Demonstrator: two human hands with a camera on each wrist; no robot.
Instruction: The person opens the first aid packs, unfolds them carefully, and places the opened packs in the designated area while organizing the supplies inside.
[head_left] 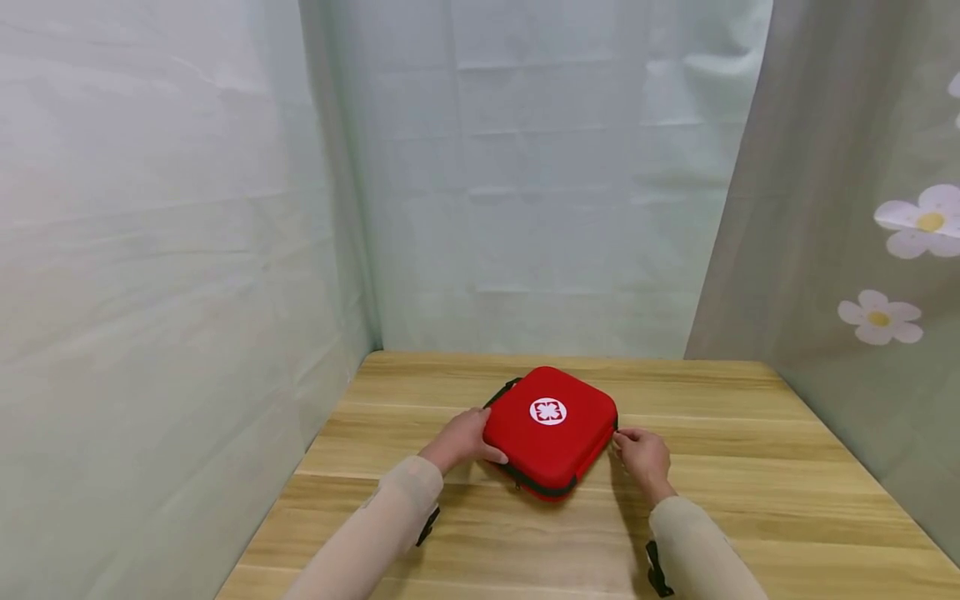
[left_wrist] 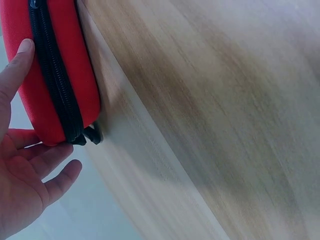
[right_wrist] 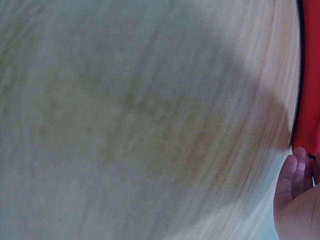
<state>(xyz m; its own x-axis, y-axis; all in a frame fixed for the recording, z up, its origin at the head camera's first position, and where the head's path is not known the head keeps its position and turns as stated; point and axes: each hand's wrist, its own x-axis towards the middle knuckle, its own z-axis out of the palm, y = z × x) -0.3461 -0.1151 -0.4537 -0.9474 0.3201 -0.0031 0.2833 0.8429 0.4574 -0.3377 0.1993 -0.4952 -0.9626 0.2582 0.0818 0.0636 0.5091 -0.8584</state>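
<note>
A red first-aid case (head_left: 581, 417) with a white round emblem lies flat and closed on the table, turned cornerwise. My left hand (head_left: 465, 439) grips its left corner, thumb on the near side and fingers round the far side. In the left wrist view the thumb presses the red side wall beside the black zipper (left_wrist: 52, 75). At the right corner, my right hand (head_left: 643, 456) has thumb and fingertips pinched together at the zipper end. A small dark piece shows by those fingers in the right wrist view; the pull itself is mostly hidden.
The wood-grain table (head_left: 750, 500) extends around the case. A dark strap loop (head_left: 512, 383) sticks out at the case's back left. Pale curtains (head_left: 540, 208) hang behind and to both sides, with flowers printed on the right one.
</note>
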